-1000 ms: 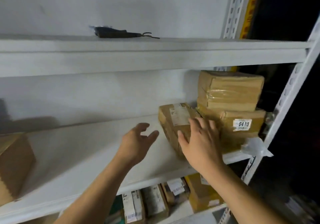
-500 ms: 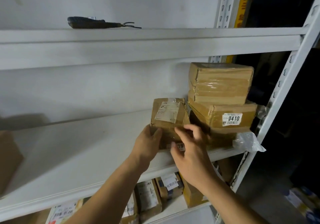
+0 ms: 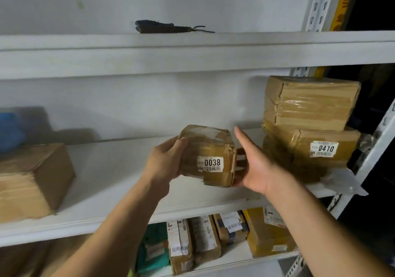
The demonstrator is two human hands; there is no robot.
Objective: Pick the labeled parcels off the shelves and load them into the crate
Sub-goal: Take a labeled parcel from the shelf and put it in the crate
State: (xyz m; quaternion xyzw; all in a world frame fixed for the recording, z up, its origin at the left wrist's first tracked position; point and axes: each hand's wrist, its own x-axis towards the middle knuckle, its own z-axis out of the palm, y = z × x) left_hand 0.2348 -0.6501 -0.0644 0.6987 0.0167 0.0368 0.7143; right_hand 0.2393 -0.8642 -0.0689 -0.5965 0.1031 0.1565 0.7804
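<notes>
A small brown taped parcel labelled 0038 (image 3: 210, 148) is held just above the middle shelf board (image 3: 119, 169), label facing me. My left hand (image 3: 164, 163) grips its left side with curled fingers. My right hand (image 3: 260, 165) is against its right side, thumb up and straight fingers reaching behind and under the parcel. To the right, a parcel labelled 0410 (image 3: 320, 148) sits on the shelf with a larger unlabelled-looking parcel (image 3: 310, 103) stacked on it. No crate is in view.
A big brown box (image 3: 32, 180) stands at the left of the same shelf. A dark hand tool (image 3: 162, 27) lies on the upper shelf. Several labelled parcels (image 3: 205, 240) stand on the lower shelf. A white upright post (image 3: 376, 148) and loose clear plastic (image 3: 342, 180) are at the right.
Both hands have drawn parcel 0038 away from the stack toward me and turned it, so its 0038 label now faces me. The left hand now grips its left side.
</notes>
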